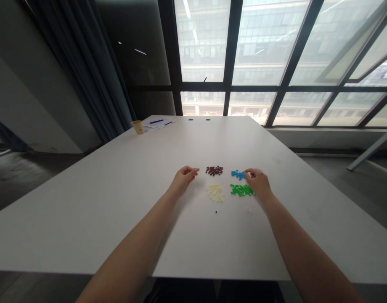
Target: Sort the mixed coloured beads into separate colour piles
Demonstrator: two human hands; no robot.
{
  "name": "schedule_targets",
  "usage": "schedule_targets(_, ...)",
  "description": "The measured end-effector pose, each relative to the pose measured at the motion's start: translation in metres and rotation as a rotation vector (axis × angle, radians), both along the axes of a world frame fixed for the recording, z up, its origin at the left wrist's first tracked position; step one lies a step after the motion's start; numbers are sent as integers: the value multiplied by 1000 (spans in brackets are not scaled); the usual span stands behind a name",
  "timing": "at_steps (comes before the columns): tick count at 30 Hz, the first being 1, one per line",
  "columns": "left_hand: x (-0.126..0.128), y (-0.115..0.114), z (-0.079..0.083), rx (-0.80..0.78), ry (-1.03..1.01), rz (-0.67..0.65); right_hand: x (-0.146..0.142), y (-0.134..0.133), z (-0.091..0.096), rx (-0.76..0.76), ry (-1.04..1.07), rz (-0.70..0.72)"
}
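Note:
Four groups of small pieces lie in front of me: dark brown pieces, blue pieces, pale yellow pieces and green pieces. My left hand is left of the brown group, apart from it, with thumb and fingertips pinched together; anything between them is too small to make out. At the right edge of the blue group, my right hand has its fingers closed in a pinch. Whatever it may grip is hidden. Its wrist is beside the green group.
A tiny black piece and faint pale pieces lie nearer me on the white table. Far left are a paper cup and papers with a blue pen. Two dark discs sit near the far edge.

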State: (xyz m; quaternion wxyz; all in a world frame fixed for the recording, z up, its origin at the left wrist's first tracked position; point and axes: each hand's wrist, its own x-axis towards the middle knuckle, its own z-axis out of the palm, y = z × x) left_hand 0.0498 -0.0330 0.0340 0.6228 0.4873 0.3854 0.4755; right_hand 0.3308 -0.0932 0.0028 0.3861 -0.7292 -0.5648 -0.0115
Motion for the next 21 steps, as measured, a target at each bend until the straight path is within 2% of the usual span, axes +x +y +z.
schedule_targets(5, 12, -25, 10, -324, -433, -365, -7, -3, 6, 12, -2, 45)
schedule_targets(8, 16, -35, 9, -421, -567, -472, -12, -5, 9, 16, -3, 77)
schedule_targets(12, 22, -42, 8, -496, -627, -505, -16, -7, 12, 19, -3, 112)
schedule_targets(18, 24, -44, 10, -526, -605, -475, -19, -8, 14, 50, -16, 139)
schedule_targets(21, 25, -43, 8, -524, -571, -447, -24, -11, 19, 138, -12, 185)
